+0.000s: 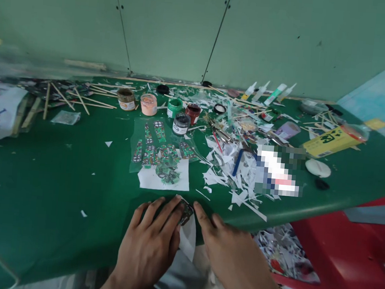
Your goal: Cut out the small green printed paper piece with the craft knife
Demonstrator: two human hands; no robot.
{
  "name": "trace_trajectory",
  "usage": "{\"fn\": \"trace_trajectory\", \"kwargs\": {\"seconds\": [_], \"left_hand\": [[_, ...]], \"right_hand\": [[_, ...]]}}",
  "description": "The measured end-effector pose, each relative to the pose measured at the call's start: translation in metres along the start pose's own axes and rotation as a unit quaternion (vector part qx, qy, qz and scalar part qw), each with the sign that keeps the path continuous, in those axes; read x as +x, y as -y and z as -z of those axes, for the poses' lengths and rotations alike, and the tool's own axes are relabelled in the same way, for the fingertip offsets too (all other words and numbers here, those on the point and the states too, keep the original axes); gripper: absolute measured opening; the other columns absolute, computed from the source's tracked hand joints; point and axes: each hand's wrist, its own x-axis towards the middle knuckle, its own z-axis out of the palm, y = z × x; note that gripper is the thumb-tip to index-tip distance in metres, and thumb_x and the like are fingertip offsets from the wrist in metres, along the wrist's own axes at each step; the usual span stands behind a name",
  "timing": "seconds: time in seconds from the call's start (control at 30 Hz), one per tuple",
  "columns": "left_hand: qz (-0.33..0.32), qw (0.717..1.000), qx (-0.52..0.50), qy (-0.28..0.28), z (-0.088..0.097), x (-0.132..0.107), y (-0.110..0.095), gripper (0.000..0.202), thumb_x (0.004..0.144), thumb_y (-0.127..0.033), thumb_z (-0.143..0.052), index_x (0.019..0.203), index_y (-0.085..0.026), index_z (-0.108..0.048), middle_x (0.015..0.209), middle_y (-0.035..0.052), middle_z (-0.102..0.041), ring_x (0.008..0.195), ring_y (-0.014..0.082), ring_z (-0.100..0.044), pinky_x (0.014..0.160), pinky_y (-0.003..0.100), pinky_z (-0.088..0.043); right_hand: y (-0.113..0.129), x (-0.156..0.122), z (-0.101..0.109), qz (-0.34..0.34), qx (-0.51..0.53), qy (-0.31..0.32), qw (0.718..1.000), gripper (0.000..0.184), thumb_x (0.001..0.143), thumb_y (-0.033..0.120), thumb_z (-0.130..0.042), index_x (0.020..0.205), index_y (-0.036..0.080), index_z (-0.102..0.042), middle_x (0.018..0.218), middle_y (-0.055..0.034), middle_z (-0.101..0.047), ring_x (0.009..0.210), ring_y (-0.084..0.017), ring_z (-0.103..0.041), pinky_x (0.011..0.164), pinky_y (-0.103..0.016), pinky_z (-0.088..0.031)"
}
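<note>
Presently, your two hands meet at the near edge of the green surface (58, 173), over a small dark patterned piece (187, 214). Your left hand (153, 235) lies palm down and open, fingers extended, their tips on or against the left side of that piece; the thumb sits close beside the index finger. Your right hand (220, 234) points its index finger at the piece's right edge, with the other fingers bent under; you show no clear grip there, and what the palm may hold cannot be told. White paper (188, 238) hangs below the piece, between your hands.

Ahead of you, patterned cut pieces (159, 131) lie on a clear sheet (135, 159), which overlaps a white card (182, 175). Directly behind stand a black paint jar (181, 125), a dark red jar (193, 113) and a green jar (174, 108), with a peach jar (148, 105) and a brown jar (126, 100) to their left. To your right, paper scraps (214, 178) are heaped around a blue-handled tool (238, 162). Farther right, a yellow-labelled bottle (334, 141) lies on its side near a white oval object (317, 168).
</note>
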Motion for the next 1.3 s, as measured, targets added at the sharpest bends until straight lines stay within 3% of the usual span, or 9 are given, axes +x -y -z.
{"fn": "trace_trajectory", "kwargs": {"seconds": [0.37,0.73,0.9,1.0,1.13,1.3], "left_hand": [[-0.002,1.000,0.019,0.006,0.000,-0.001,0.000,0.032,0.093,-0.022,-0.045,0.118,-0.025,-0.064,0.125,-0.0046,-0.066,0.106,0.0223,-0.058,0.090,0.041,-0.039],[-0.005,1.000,0.016,0.000,0.001,-0.001,-0.001,0.031,0.090,-0.021,-0.049,0.116,-0.027,-0.065,0.119,-0.0010,-0.069,0.103,0.0249,-0.060,0.088,0.042,-0.040],[-0.003,1.000,0.024,0.004,0.001,-0.001,-0.002,0.031,0.090,-0.022,-0.049,0.117,-0.027,-0.065,0.121,-0.0011,-0.068,0.103,0.0242,-0.060,0.088,0.042,-0.041],[0.004,1.000,0.029,-0.002,0.001,0.000,-0.001,0.031,0.091,-0.022,-0.047,0.115,-0.026,-0.066,0.121,0.0016,-0.067,0.102,0.0240,-0.060,0.087,0.042,-0.041],[-0.004,1.000,0.007,-0.018,0.001,-0.002,0.000,0.029,0.090,-0.020,-0.048,0.113,-0.025,-0.066,0.112,-0.0003,-0.071,0.098,0.0220,-0.060,0.086,0.040,-0.041],[-0.001,0.999,-0.022,-0.044,0.002,-0.005,0.002,0.027,0.087,-0.015,-0.050,0.105,-0.023,-0.068,0.110,-0.0023,-0.072,0.100,0.0223,-0.060,0.088,0.039,-0.043]], "right_hand": [[0.005,0.001,0.009,0.004,-0.006,0.098,0.995,0.072,0.066,-0.001,-0.055,0.137,0.013,-0.055,0.077,-0.0137,-0.071,0.048,-0.018,-0.064,0.039,-0.024,-0.046],[0.005,-0.010,0.005,-0.013,0.002,0.071,0.997,0.068,0.068,0.000,-0.053,0.134,0.015,-0.058,0.077,-0.0131,-0.072,0.043,-0.016,-0.061,0.037,-0.025,-0.041],[-0.011,-0.016,0.008,-0.008,0.034,0.062,0.997,0.060,0.073,0.004,-0.052,0.130,0.019,-0.063,0.080,-0.0112,-0.074,0.046,-0.018,-0.063,0.038,-0.026,-0.039],[-0.024,-0.008,0.006,-0.043,0.108,0.036,0.993,0.044,0.086,0.015,-0.047,0.123,0.025,-0.067,0.079,-0.0065,-0.076,0.054,-0.019,-0.067,0.043,-0.027,-0.041],[-0.024,0.018,-0.003,-0.138,0.189,-0.022,0.972,0.035,0.094,0.034,-0.044,0.119,0.022,-0.066,0.085,-0.0067,-0.076,0.067,-0.020,-0.070,0.051,-0.027,-0.044],[-0.002,0.045,-0.011,-0.183,0.197,0.012,0.963,0.030,0.092,0.042,-0.051,0.112,0.021,-0.061,0.083,-0.0054,-0.075,0.070,-0.022,-0.071,0.050,-0.027,-0.040]]}}
